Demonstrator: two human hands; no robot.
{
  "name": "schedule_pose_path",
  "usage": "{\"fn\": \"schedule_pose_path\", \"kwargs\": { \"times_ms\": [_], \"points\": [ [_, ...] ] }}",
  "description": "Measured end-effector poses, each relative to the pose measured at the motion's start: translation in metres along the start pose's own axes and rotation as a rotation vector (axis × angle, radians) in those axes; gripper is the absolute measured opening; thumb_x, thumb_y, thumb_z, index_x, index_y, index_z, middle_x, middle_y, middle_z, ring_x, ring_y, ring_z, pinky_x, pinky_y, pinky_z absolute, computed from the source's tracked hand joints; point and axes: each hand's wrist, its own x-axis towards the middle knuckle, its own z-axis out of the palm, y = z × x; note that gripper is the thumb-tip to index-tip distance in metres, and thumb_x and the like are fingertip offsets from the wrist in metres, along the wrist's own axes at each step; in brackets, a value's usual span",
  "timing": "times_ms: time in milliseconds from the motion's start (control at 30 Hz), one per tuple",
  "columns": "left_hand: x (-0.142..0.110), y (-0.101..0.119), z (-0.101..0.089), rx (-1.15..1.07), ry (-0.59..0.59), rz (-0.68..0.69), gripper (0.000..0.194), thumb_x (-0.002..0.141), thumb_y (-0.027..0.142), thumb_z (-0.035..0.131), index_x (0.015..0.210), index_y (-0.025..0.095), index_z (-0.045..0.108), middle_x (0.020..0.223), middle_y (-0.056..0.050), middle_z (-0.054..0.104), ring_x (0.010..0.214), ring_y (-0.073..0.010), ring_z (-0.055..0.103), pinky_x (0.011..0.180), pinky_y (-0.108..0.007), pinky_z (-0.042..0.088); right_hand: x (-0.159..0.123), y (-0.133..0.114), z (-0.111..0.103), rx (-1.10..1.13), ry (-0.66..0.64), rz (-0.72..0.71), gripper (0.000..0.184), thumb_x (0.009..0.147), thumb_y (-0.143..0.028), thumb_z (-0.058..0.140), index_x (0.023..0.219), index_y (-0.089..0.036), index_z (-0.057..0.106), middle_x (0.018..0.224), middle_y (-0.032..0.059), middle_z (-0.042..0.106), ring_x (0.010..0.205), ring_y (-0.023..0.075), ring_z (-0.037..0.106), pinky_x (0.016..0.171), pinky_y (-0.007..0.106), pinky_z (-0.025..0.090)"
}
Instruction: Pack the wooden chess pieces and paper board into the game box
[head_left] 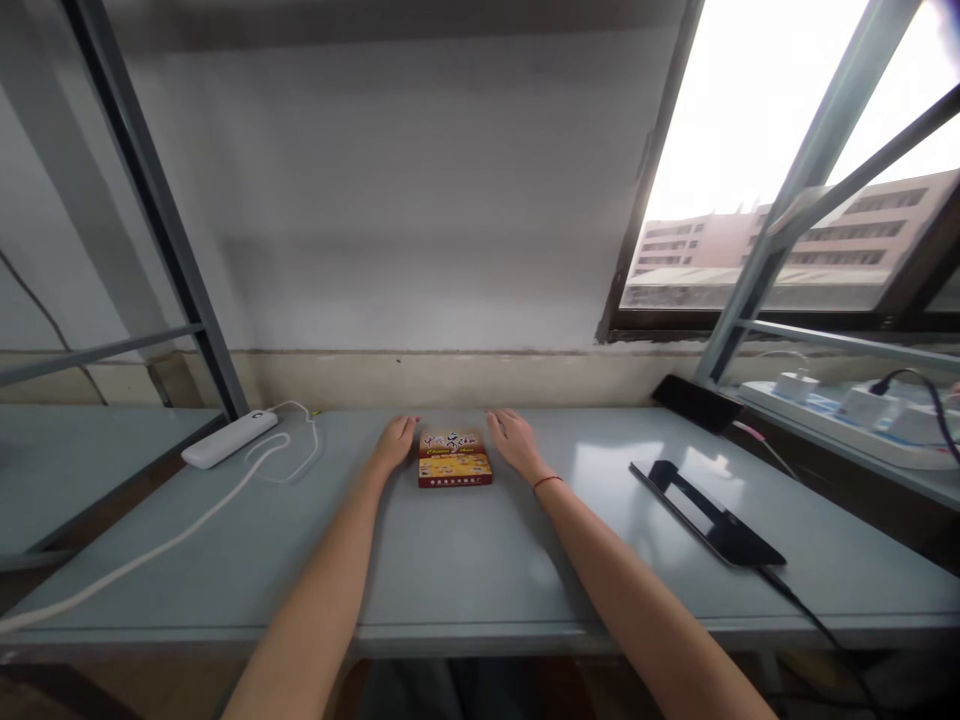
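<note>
A small flat red and yellow box (454,457) lies on the grey table (465,570), far from me near the wall. My left hand (394,443) rests flat on the table just left of the box, fingers stretched out, holding nothing. My right hand (514,440) lies flat just right of the box, fingers spread, close to its edge; a thin red band circles that wrist. Both arms reach straight forward across the table.
A white power bank (229,438) with a white cable (187,530) lies at the left. A black tablet (705,512) with a black cord lies at the right, a black phone (696,402) behind it. A power strip (847,415) with plugs sits by the window.
</note>
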Motion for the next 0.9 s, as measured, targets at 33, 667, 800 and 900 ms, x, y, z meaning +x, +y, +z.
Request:
{"fn": "schedule_pose_path", "kwargs": {
  "times_ms": [33, 667, 800, 900],
  "points": [
    [0.001, 0.002, 0.003, -0.031, -0.026, 0.041, 0.048, 0.093, 0.030, 0.016, 0.119, 0.015, 0.053, 0.125, -0.006, 0.055, 0.116, -0.0132, 0.048, 0.099, -0.024, 0.034, 0.000, -0.002, 0.000, 0.076, -0.003, -0.050, 0.046, 0.092, -0.038, 0.024, 0.115, -0.017, 0.058, 0.120, 0.0091, 0.058, 0.114, 0.0177, 0.049, 0.095, 0.027, 0.034],
    [0.006, 0.003, 0.023, -0.080, -0.217, 0.089, 0.042, 0.088, 0.027, 0.032, 0.125, 0.021, 0.051, 0.133, -0.002, 0.048, 0.121, -0.0134, 0.043, 0.103, -0.023, 0.029, -0.005, -0.019, 0.012, 0.226, -0.424, 0.024, 0.056, 0.085, -0.044, 0.041, 0.133, -0.014, 0.043, 0.141, 0.0100, 0.035, 0.127, 0.0217, 0.035, 0.104, 0.030, 0.025],
    [0.002, 0.007, 0.019, -0.069, -0.160, 0.111, 0.040, 0.088, 0.026, 0.034, 0.122, 0.019, 0.053, 0.127, -0.005, 0.052, 0.118, -0.0141, 0.045, 0.101, -0.024, 0.031, -0.005, -0.018, 0.011, 0.196, -0.402, 0.103, 0.064, 0.083, -0.046, 0.043, 0.136, -0.010, 0.035, 0.134, 0.0154, 0.044, 0.119, 0.0243, 0.044, 0.096, 0.030, 0.033],
    [-0.002, 0.013, 0.011, -0.014, -0.081, 0.106, 0.036, 0.085, 0.029, 0.044, 0.116, 0.019, 0.058, 0.118, -0.007, 0.055, 0.113, -0.0175, 0.047, 0.100, -0.026, 0.032, -0.004, -0.016, 0.010, 0.109, -0.374, 0.151, 0.055, 0.085, -0.046, 0.039, 0.123, -0.008, 0.049, 0.121, 0.0178, 0.055, 0.110, 0.0243, 0.051, 0.088, 0.028, 0.036]
  ]
}}
